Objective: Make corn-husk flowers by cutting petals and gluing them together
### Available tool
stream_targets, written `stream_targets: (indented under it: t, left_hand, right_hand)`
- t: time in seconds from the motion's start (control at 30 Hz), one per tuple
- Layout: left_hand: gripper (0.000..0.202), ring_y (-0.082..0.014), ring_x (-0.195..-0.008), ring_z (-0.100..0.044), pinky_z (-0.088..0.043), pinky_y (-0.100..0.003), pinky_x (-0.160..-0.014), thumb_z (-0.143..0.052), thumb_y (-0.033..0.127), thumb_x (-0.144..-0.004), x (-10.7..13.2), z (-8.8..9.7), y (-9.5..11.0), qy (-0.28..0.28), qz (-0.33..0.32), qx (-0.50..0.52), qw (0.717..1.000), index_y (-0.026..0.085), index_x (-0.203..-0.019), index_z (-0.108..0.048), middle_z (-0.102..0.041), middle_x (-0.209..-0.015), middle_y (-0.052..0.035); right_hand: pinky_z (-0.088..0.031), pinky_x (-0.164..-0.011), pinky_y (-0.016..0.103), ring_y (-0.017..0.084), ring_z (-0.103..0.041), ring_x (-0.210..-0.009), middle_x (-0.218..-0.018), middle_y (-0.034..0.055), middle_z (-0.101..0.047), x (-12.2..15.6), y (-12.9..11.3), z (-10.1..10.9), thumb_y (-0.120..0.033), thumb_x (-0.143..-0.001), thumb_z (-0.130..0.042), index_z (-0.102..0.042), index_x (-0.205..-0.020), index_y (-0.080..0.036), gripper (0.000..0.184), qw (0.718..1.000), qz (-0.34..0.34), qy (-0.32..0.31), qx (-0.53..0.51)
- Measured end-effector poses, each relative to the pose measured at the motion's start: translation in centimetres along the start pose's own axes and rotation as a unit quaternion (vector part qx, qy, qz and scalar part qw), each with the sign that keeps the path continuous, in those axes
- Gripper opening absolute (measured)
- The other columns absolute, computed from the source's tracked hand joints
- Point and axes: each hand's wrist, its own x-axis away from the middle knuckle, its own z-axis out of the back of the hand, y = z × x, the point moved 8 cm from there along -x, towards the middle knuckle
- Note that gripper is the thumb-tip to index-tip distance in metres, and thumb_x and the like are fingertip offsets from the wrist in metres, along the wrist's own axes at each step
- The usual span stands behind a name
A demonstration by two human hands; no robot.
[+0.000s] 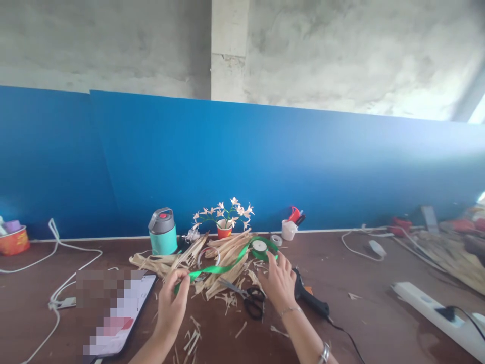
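Note:
Between the thumb and fingers of my left hand [175,290] is the end of a green ribbon [217,269]. The ribbon runs rightward over dry husk strips [223,247] to its spool [259,246], which has a white centre. My right hand [278,280] reaches to the spool's front edge with fingers extended and apart; whether the fingertips touch it I cannot tell. Black-handled scissors [253,302] lie open between my hands. Just right of my right hand is a black glue gun [310,298], partly hidden behind it.
Behind the husks stand a teal flask [163,235], a red pot of pale flowers [225,230] and a white cup of pens [289,230]. A tablet [127,318] lies at left, a power strip [435,313] at right. A blue partition [242,167] borders the table's back.

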Motion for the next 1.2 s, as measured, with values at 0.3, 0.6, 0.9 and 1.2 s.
stream_targets:
  t: [0.3, 0.6, 0.9, 1.2]
  left_hand:
    - [0.017, -0.0239, -0.093, -0.056, -0.042, -0.033, -0.083, -0.046, 0.036, -0.08, 1.1, 2.4, 3.7, 0.054, -0.046, 0.111, 0.991, 0.021, -0.081, -0.053, -0.064, -0.095, -0.005]
    - [0.023, -0.0274, -0.074, -0.064, -0.049, -0.042, -0.07, -0.055, 0.043, -0.072, 2.8, -0.2, 9.8, -0.167, 0.1, 0.379, 0.905, 0.022, -0.068, -0.047, -0.069, -0.085, -0.008]
    - [0.041, -0.033, -0.111, -0.053, -0.04, -0.049, -0.094, -0.049, 0.056, -0.073, 3.2, -2.7, 11.8, -0.249, 0.056, 0.351, 0.901, 0.025, -0.098, -0.055, -0.061, -0.115, -0.0092]
    - [0.034, -0.0287, -0.126, -0.037, -0.028, -0.047, -0.104, -0.052, 0.043, -0.081, 3.3, -8.6, 14.0, -0.366, 0.001, 0.369, 0.854, 0.024, -0.11, -0.048, -0.038, -0.138, -0.0096]
  right_hand:
    - [-0.037, -0.09, 0.04, 0.025, -0.048, -0.109, -0.115, 0.0105, -0.056, 0.3, -2.0, 1.2, -0.017, -0.078, -0.042, -0.054, -0.112, -0.017, 0.036, 0.99, 0.096, 0.045, -0.096]
    - [-0.044, -0.089, 0.031, 0.019, -0.048, -0.114, -0.13, 0.0101, -0.042, 2.9, -6.1, 1.1, -0.009, -0.074, -0.04, -0.04, -0.126, -0.021, 0.054, 0.925, 0.266, -0.012, -0.271]
    - [-0.044, -0.066, 0.024, 0.015, -0.051, -0.072, -0.082, 0.0012, -0.053, 3.8, -6.9, 1.6, -0.003, -0.061, -0.039, -0.051, -0.112, -0.02, 0.055, 0.886, 0.255, -0.069, -0.382]
    - [-0.045, -0.065, 0.026, 0.017, -0.055, -0.072, -0.078, 0.0033, -0.061, 3.7, -6.1, 0.1, -0.043, -0.076, -0.052, -0.06, -0.091, -0.017, 0.031, 0.783, 0.092, -0.168, -0.592]
